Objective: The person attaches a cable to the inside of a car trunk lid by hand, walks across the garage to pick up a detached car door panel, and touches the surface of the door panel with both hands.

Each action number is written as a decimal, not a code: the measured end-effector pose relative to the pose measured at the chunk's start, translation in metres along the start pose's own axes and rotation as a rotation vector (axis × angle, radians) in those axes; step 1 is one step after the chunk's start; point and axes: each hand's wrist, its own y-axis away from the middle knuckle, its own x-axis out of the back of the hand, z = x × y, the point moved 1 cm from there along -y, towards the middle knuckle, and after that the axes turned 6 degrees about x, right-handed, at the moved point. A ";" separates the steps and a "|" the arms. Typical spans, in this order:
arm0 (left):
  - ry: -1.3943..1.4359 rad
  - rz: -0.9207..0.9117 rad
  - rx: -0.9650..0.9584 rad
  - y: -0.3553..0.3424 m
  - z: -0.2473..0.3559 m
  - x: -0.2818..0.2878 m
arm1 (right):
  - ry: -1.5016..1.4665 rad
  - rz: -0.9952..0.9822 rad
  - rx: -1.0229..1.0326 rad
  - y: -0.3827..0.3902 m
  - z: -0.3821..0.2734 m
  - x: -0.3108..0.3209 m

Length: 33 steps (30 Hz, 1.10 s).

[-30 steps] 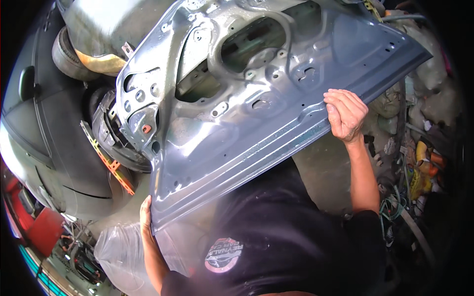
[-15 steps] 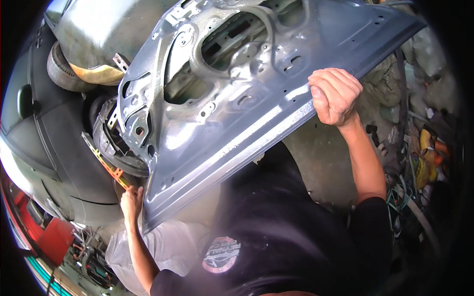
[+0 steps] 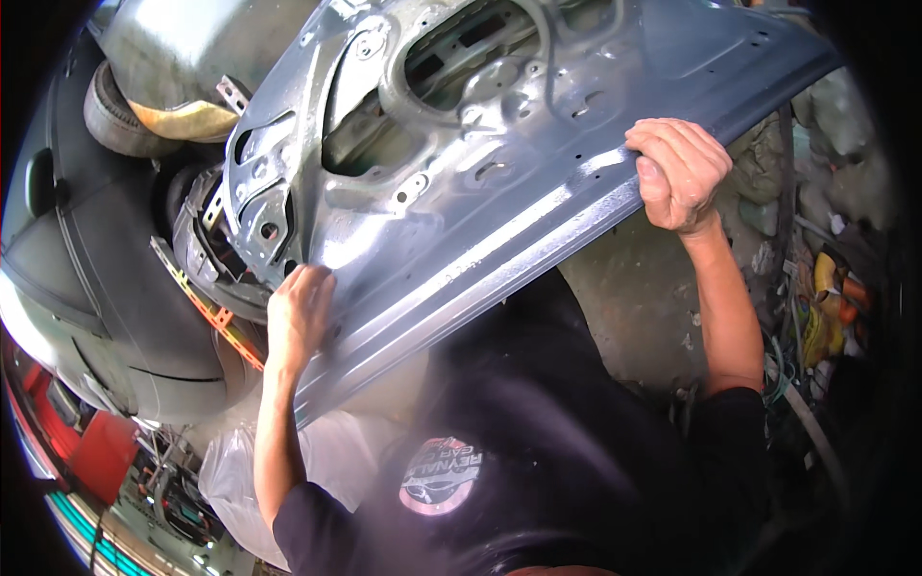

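Lengthwise, the grey metal door panel [image 3: 514,197] pointed upper-right. My right fingers [image 3: 690,149] clamped its edge; my left fingers [image 3: 309,279], I couldn't tell.

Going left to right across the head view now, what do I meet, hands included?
Red panel → orange bar → left hand → right hand → yellow item. The metal door has no single place: it spans both hands.

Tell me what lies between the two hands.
In the head view, the grey car door spans the gap between the left hand and the right hand: a stretch of metal with shiny ridges.
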 end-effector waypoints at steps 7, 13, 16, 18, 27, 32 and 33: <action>-0.029 -0.036 -0.102 -0.010 0.007 -0.017 | 0.011 -0.189 0.054 0.011 0.001 0.002; 0.007 -0.160 -0.108 -0.018 -0.006 -0.046 | 0.035 -0.496 0.135 0.000 -0.009 0.007; 0.001 -0.144 -0.111 -0.024 -0.012 -0.053 | 0.096 -0.517 0.118 0.008 -0.008 0.001; -0.030 -0.163 -0.122 -0.027 -0.012 -0.057 | 0.152 -0.517 0.104 0.013 -0.009 -0.002; -0.047 -0.144 -0.254 -0.048 0.007 -0.082 | 0.223 -0.489 0.104 0.024 -0.014 -0.008; -0.285 -0.081 -0.425 -0.071 0.015 -0.099 | 0.246 -0.491 0.095 0.032 -0.013 -0.011; -0.351 -0.025 -0.471 -0.075 0.016 -0.103 | 0.246 -0.495 0.095 0.034 -0.013 -0.011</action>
